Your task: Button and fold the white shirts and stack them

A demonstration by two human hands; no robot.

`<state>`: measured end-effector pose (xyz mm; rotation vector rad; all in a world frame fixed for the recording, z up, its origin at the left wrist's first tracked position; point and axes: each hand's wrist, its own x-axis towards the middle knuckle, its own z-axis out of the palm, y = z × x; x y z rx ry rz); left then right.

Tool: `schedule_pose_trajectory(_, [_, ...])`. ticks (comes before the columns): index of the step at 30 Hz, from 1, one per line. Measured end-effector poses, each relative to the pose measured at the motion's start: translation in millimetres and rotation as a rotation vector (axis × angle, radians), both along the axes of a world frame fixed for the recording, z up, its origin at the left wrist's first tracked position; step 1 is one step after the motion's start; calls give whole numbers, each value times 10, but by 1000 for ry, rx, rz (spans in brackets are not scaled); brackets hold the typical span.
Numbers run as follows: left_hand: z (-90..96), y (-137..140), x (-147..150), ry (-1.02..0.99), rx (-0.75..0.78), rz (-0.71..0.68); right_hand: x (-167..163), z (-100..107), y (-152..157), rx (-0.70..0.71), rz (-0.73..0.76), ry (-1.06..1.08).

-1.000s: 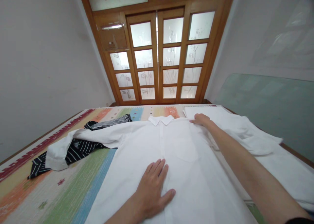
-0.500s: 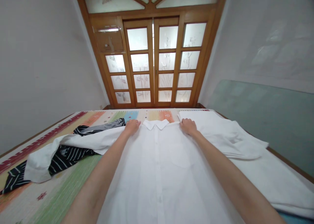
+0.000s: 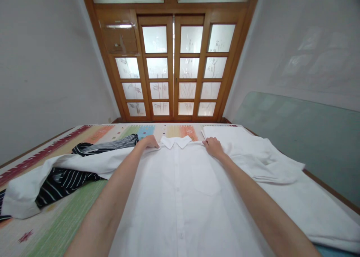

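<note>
A white button-up shirt [image 3: 197, 197] lies front side up before me, its collar [image 3: 176, 142] at the far end and a chest pocket on the right. My left hand [image 3: 149, 141] pinches the shirt's shoulder left of the collar. On the other side, my right hand [image 3: 213, 146] has its fingers closed on the opposite shoulder. The left sleeve [image 3: 92, 164] stretches out to the left, over a black-and-white striped garment [image 3: 67, 185]. My forearms hide parts of the shirt's sides.
More white cloth [image 3: 300, 208] lies in layers on the right. Beneath everything is a multicoloured striped cover [image 3: 81, 208] with a patterned border. A pale green panel [image 3: 298, 133] stands along the right wall. Wooden glazed doors [image 3: 171, 69] are at the back.
My left hand has shifted slightly left, pulling at the shoulder cloth, and its wrist is more bent. The whole view has also moved a little. Both hands keep hold of the shirt.
</note>
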<state>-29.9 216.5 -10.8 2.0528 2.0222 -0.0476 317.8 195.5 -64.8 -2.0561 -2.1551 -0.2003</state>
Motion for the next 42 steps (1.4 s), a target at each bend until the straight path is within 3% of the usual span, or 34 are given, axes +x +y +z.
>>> schedule_pose_trajectory(7, [-5, 76, 10, 18, -21, -37, -17, -27, -35, 41, 8, -9])
schedule_pose_trajectory(11, [-44, 16, 6, -21, 79, -101, -16, -22, -41, 29, 3, -5])
schedule_pose_trajectory(18, [-62, -32, 19, -4, 215, -55, -29, -12, -56, 21, -2, -10])
schedule_pose_trajectory(25, [-252, -77, -8, 57, 300, -53, -37, -13, -66, 15, -28, -19])
schedule_pose_trajectory(32, [-370, 7, -52, 11, 286, -47, -42, -20, -62, 17, -52, -30])
schedule_pose_trajectory(42, [-312, 142, 33, -164, 244, -87, -45, -16, -63, 10, -50, -33])
